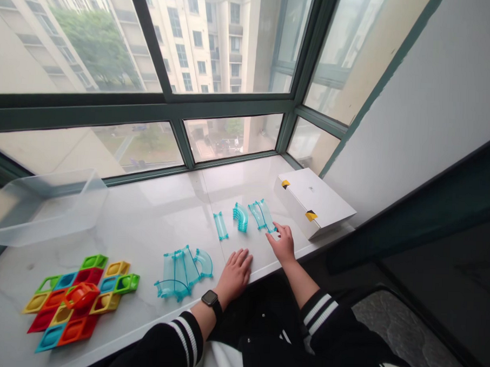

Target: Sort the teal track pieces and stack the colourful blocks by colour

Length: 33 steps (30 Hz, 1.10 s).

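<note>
My left hand point(236, 268) lies flat on the white sill near its front edge, fingers together and stretched out, holding nothing. Over to the right, my right hand point(282, 241) has its thumb and index finger apart at the near end of a pair of translucent teal track pieces point(262, 214); a fingertip seems to touch them. Left of that pair stand a stack of curved teal track pieces point(240, 217) and a single straight teal piece point(221, 226). A larger group of joined teal track pieces point(182, 271) rests to the left of my left hand.
Colourful square blocks point(75, 295) in red, orange, yellow, green and blue sit at the left. Behind them is a clear plastic bin point(49, 207). A white box point(313, 197) with yellow-black tabs stands at the right by the wall. Windows point(231, 129) line the back.
</note>
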Motion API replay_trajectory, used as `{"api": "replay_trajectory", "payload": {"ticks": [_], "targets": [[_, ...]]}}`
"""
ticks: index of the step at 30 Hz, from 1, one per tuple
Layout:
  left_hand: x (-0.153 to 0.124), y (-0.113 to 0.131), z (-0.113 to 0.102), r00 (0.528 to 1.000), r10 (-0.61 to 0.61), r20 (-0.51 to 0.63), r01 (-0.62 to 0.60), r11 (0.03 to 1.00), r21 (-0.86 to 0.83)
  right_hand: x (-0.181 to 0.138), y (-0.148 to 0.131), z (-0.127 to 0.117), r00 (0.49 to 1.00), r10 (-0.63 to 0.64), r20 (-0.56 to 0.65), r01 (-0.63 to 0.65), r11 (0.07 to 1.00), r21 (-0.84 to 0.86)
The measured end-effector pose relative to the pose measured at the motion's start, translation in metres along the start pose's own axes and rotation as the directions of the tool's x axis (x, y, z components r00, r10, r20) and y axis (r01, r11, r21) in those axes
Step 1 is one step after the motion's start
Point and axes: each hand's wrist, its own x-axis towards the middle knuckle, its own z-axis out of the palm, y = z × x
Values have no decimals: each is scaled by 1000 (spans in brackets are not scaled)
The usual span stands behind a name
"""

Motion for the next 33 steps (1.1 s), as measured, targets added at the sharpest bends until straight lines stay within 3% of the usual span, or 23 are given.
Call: {"api": "replay_trajectory", "payload": {"ticks": [7,16,33], "targets": [[0,2,-5,1000,7,2,-7,1000,21,28,22,33,998,-36,49,43,989,-142],[1,5,-7,1000,-10,9,10,1000,0,46,27,68,996,-58,74,74,969,-235],[2,7,-10,999,-26,26,26,1000,-12,46,38,79,996,29,86,-10,977,-212]]}}
